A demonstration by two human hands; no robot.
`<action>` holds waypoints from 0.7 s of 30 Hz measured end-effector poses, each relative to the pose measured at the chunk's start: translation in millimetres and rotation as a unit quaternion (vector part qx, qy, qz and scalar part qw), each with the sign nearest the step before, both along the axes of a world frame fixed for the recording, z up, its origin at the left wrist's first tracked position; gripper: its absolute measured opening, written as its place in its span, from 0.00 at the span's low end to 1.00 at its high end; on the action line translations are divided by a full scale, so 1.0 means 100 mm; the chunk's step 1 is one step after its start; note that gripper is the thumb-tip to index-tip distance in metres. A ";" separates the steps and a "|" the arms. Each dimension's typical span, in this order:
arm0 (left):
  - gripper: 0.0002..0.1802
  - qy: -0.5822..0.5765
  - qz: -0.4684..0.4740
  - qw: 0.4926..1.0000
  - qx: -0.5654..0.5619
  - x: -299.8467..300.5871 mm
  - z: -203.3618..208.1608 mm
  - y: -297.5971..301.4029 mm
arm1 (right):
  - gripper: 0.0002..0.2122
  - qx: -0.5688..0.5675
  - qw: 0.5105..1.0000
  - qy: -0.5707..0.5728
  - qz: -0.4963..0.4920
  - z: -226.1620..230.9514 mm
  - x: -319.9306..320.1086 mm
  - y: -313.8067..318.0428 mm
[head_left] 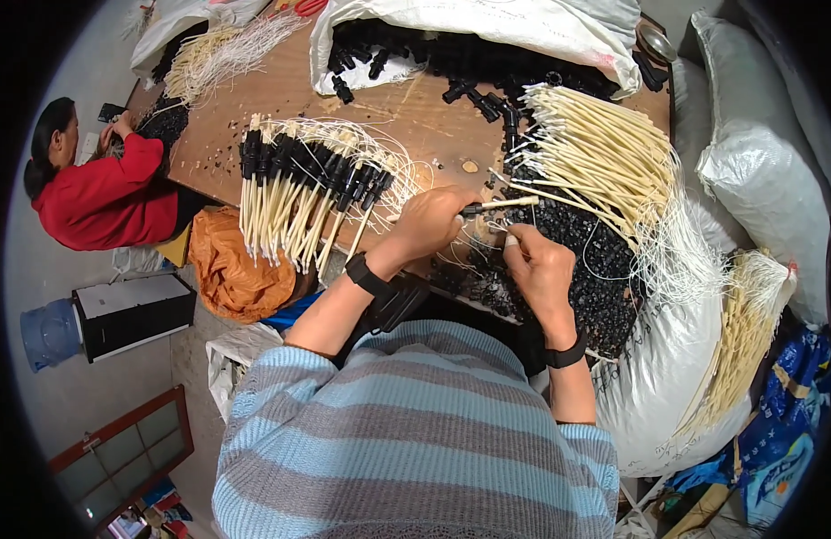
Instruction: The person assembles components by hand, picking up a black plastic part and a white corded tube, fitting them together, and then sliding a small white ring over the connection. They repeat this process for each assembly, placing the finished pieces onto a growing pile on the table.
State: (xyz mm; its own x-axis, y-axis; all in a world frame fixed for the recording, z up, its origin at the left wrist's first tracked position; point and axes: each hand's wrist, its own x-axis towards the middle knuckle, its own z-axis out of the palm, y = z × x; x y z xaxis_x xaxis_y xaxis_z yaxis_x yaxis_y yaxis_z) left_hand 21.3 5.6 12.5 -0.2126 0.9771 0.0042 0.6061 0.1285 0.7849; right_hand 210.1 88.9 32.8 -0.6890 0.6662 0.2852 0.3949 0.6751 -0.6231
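Observation:
Near the table's front edge, my left hand (433, 220) is closed around a cream rod (512, 203) that has a black plastic fitting (472, 209) on it. The rod points to the right. Just beside it, my right hand (541, 269) is pinched, thumb against fingers, at a thin white string (498, 226). Loose strings hang between the two hands. Left of my left hand lies a row of cream rods with black fittings (294, 175), their strings trailing right. Small black parts (577, 242) are heaped beyond and beside my right hand.
A large bundle of cream rods (604, 153) lies at the right with white strings over the edge. An open white sack (487, 22) spills black fittings at the back. Full sacks (757, 126) stand on the right. A person in red (110, 189) works at the far left.

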 end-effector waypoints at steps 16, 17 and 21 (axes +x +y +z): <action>0.21 0.082 -0.083 0.992 0.044 0.08 0.07 0.03 | 0.06 -0.040 0.998 0.042 0.036 -0.07 -0.07 -0.04; 0.21 0.082 -0.083 0.992 0.043 0.08 0.10 0.03 | 0.07 -0.070 0.996 0.043 0.031 -0.01 -0.08 -0.05; 0.21 -0.035 -0.130 0.989 -0.060 0.09 0.28 0.05 | 0.09 -0.086 0.990 0.035 0.105 -0.08 -0.05 -0.06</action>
State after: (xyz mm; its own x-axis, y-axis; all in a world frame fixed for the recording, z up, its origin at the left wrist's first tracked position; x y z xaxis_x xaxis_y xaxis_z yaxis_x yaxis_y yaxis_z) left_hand 30.2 10.4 40.4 0.0503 0.9913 -0.1217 0.5762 0.0708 0.8143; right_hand 204.9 82.6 24.8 -0.7998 0.5538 0.2317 0.2092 0.6189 -0.7571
